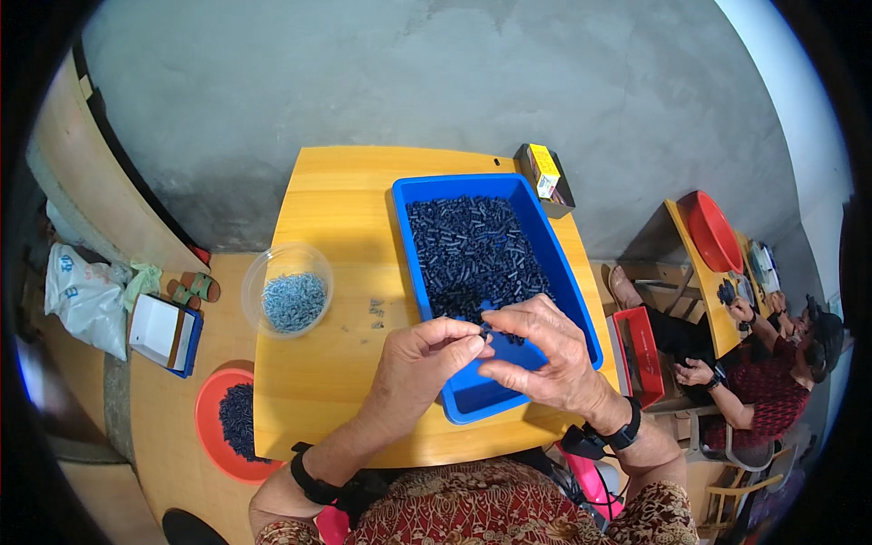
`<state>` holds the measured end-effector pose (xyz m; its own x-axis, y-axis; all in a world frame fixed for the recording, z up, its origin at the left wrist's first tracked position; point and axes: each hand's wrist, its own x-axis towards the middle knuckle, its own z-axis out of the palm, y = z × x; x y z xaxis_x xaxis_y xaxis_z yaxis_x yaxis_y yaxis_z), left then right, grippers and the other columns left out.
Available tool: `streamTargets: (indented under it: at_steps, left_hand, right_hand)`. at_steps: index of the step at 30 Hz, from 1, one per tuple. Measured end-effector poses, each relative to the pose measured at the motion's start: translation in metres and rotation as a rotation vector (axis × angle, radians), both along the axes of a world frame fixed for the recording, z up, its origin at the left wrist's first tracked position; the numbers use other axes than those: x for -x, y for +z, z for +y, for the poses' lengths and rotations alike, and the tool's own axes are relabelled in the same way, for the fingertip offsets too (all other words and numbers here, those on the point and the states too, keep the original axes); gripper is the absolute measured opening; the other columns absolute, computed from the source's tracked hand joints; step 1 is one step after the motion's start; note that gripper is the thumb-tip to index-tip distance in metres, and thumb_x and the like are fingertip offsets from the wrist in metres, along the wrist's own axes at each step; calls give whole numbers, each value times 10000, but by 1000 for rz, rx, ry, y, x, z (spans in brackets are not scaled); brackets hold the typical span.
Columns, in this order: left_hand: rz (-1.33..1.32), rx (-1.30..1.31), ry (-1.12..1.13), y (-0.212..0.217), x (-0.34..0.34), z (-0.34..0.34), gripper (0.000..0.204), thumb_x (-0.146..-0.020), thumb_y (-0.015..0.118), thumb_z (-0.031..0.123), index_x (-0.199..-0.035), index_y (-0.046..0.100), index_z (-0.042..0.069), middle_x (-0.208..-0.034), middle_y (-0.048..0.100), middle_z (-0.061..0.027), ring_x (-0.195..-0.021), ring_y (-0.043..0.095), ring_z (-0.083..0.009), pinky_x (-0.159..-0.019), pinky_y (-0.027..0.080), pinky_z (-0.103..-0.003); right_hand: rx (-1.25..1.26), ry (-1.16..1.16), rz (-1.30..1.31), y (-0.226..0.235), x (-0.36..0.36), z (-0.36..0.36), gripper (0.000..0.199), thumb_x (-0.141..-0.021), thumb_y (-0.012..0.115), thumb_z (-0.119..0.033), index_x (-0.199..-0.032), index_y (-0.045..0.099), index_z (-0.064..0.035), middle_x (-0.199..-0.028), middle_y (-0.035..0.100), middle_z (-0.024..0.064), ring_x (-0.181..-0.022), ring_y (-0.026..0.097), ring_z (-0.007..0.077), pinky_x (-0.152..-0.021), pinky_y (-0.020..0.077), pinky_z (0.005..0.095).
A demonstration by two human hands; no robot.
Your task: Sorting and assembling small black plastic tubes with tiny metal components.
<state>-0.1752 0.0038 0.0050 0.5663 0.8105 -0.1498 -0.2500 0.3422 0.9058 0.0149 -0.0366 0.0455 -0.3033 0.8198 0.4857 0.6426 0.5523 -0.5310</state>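
Over the near part of a blue plastic tray [477, 404], my left hand [422, 363] pinches a small black piece [484, 334] between thumb and fingertips. My right hand [556, 356] is close on the other side, thumb and index finger apart around the piece. Whether its index fingertip touches the piece, I cannot tell. Many short black tubular pieces [472, 245] fill the far part of the tray, and its blue bottom shows at the near end. Left of the tray stands a clear round tub [259, 272] with small silvery metal parts [293, 302].
Several tiny metal parts [376, 309] lie on the yellow wooden table [350, 204]. At its far right corner is a dark box [560, 197] with a yellow carton [544, 171]. A red basin [208, 413] of dark pieces sits on the floor. A co-worker [758, 400] sits at right.
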Motion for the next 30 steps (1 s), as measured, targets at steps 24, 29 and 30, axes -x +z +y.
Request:
streamTargets:
  at_steps: [24, 29, 30]
  left_hand:
    - [343, -334, -56, -1, -43, 3, 200, -928, 670, 171, -997, 713, -12, -762, 680, -4, -751, 565, -28, -658, 457, -223]
    - [231, -153, -125, -7, -40, 8, 151, -956, 643, 104, -1046, 698, -4, -955, 696, -33, -915, 617, -79, -836, 495, -233]
    - [113, -73, -76, -10, -40, 7, 153, -953, 645, 91, -1062, 694, -5, -968, 701, -45, -934, 630, -94, -859, 503, -241]
  right_hand:
    - [-195, -6, -103, -24, -48, 6, 378, -673, 837, -80, -1006, 669, -18, -929, 674, 106, -853, 654, 261, -738, 498, 375]
    - [-151, -7, 24, -35, -48, 9, 371, -676, 840, -71, -1003, 670, -26, -903, 682, 96, -822, 657, 260, -720, 497, 365]
    - [-153, -1, 24, -36, -47, 8, 371, -676, 840, -71, -1003, 670, -26, -903, 682, 96, -822, 657, 260, -720, 497, 365]
